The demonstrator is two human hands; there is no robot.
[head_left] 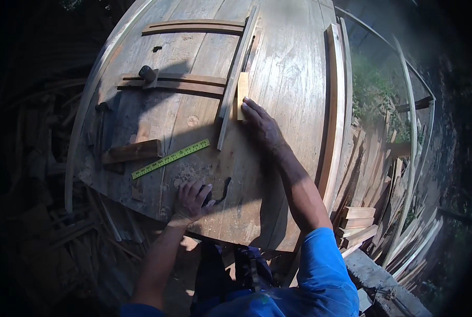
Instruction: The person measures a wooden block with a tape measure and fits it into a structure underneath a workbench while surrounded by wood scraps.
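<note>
left hand (192, 201) and right hand (260, 126) apart at a plank tabletop (296, 95)
the right touches a pale block's (243, 85) near end, right of a long strip (231, 103); the left curls at a dark object (208, 198); i cannot tell if either grips.

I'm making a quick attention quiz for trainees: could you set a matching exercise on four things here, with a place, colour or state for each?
Column one:
1. Ruler
2. Right hand
3. Left hand
4. Pale block

Column two:
A. By the near edge of the table
B. Lying alongside the long lath
C. Yellow, set at a slant
D. Fingers on a piece of wood

Right pairs: 1-C, 2-D, 3-A, 4-B.
</note>
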